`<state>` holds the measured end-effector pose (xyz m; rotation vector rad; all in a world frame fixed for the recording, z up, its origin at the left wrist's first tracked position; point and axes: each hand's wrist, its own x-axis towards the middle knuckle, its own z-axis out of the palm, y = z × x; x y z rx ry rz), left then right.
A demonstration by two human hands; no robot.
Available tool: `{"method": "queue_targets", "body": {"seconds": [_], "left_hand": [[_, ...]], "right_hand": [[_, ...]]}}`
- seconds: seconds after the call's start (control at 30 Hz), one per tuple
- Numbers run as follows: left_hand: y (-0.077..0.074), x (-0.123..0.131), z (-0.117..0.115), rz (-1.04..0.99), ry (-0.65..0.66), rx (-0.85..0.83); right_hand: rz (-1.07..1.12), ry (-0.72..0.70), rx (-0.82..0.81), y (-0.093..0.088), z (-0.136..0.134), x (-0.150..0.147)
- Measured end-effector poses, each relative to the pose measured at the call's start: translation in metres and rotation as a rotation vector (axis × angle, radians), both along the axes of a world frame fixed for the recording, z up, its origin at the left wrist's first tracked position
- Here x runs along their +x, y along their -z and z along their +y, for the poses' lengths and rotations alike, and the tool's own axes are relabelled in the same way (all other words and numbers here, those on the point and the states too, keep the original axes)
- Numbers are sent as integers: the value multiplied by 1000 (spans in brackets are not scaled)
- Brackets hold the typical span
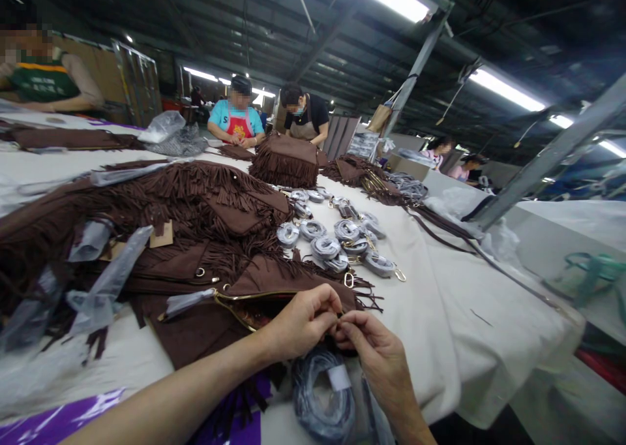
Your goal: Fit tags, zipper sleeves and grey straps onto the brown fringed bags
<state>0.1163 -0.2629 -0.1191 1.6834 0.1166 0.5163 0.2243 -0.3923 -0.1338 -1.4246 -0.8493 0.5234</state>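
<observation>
A brown fringed bag [288,275] lies before me with its gold zipper [239,297] open. At the bag's right end, my left hand [306,324] is closed in a pinch, thumb against fingers. My right hand [376,350] pinches right beside it, the fingertips of both nearly touching. Between them is a small dark bit, mostly hidden, that I cannot make out. Just below the hands sits a coiled strap in grey plastic wrap [323,399] with a white band. The zipper's pull [188,303] is wrapped in clear film.
More brown fringed bags [215,197] are heaped to the left, with plastic wrapping [112,275] among them. Several wrapped strap coils [325,246] with gold clips lie beyond the bag. Co-workers [237,119] stand across the white-covered table [440,314]. A slanting metal post [548,151] rises at right.
</observation>
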Motion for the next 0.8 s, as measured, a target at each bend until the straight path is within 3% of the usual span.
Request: {"method": "queue_targets", "body": {"seconds": [0.13, 0.33, 0.6, 0.8], "left_hand": [[-4, -3, -1, 2, -33, 121], [-4, -4, 1, 23, -41, 164], [6, -1, 3, 31, -14, 82], [5, -1, 3, 79, 73, -35]], "right_hand": [[-29, 8, -13, 1, 0, 0], [-64, 32, -20, 2, 1, 1], [-158, 40, -15, 5, 5, -3], [-215, 13, -32, 8, 3, -2]]}}
